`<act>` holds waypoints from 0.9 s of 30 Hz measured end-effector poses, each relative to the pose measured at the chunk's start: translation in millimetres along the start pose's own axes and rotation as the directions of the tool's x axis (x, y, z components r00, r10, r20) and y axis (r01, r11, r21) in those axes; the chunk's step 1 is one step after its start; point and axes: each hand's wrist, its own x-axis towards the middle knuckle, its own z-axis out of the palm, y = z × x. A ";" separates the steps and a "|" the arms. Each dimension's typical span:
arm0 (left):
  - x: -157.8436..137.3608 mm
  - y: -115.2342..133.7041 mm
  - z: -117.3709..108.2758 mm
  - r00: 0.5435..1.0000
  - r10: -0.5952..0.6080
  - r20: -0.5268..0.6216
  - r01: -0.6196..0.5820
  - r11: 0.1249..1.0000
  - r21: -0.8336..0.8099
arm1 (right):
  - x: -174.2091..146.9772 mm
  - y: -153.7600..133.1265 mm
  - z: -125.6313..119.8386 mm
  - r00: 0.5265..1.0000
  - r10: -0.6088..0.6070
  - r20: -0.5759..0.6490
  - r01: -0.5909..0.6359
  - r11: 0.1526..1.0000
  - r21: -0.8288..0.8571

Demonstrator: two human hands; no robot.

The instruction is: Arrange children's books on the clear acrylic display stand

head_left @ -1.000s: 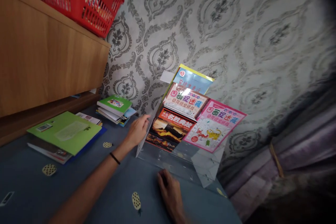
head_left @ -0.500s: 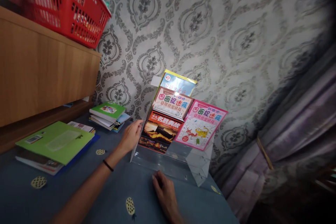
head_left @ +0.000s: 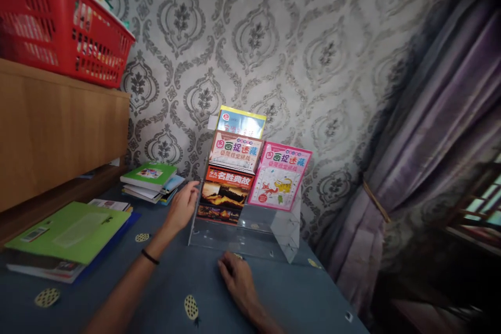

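A clear plastic book stand (head_left: 235, 237) stands on the table against the patterned wall. My left hand (head_left: 182, 210) is at its left side panel, fingers bent against the panel's edge. Nearer to me, my right hand (head_left: 237, 277) rests on the tabletop in front of the stand, loosely curled, with nothing visible in it. On the stand's tiers are a blue book with a yellow border (head_left: 241, 122), a brown-topped picture book (head_left: 236, 152), a black and orange book (head_left: 225, 193) and a pink picture book (head_left: 280, 177) on the right.
Left on the table (head_left: 164, 292) lie a stack topped by a green book (head_left: 151, 175) and a larger light-green book (head_left: 68, 229) over others. A red basket (head_left: 97, 42) sits on a wooden cabinet (head_left: 62, 120). A tied curtain (head_left: 360, 250) hangs at right.
The view has turned to the right and tilted, so the stand and books appear farther left. My left hand stays at the stand's side; my right hand stays curled on the table.
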 end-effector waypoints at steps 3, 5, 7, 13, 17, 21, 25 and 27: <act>1.3 4.3 0.3 0.998 -0.055 0.000 0.055 0.995 -0.084 | -0.4 -0.5 -1.2 1.000 0.016 0.026 -0.016 1.000 -0.008; 8.1 8.5 0.3 0.996 -0.087 -0.007 0.085 0.985 -0.150 | -0.8 1.0 -0.6 0.999 0.027 0.033 -0.027 1.000 -0.002; 20.5 13.8 -0.1 0.994 -0.109 -0.019 0.103 0.977 -0.187 | -1.2 3.7 1.0 0.999 0.029 0.025 -0.030 0.999 0.017; 64.2 36.6 -2.8 0.981 -0.192 0.016 0.189 0.943 -0.275 | -1.9 12.8 6.2 0.997 -0.024 -0.069 0.032 0.992 0.125; 78.5 49.1 0.0 0.976 -0.210 0.054 0.215 0.913 -0.348 | -1.1 14.1 6.2 0.997 -0.040 -0.068 0.049 0.991 0.128; 82.5 54.3 2.7 0.978 -0.197 0.060 0.206 0.910 -0.361 | -0.1 12.9 5.1 0.997 -0.043 -0.069 0.052 0.988 0.145; 80.3 54.5 3.3 0.979 -0.193 0.061 0.202 0.903 -0.378 | 0.1 12.9 4.2 0.999 -0.022 -0.049 0.030 0.986 0.161; 78.8 54.0 4.0 0.982 -0.180 0.063 0.191 0.903 -0.384 | -0.6 14.1 5.4 0.999 -0.021 -0.049 0.028 0.987 0.158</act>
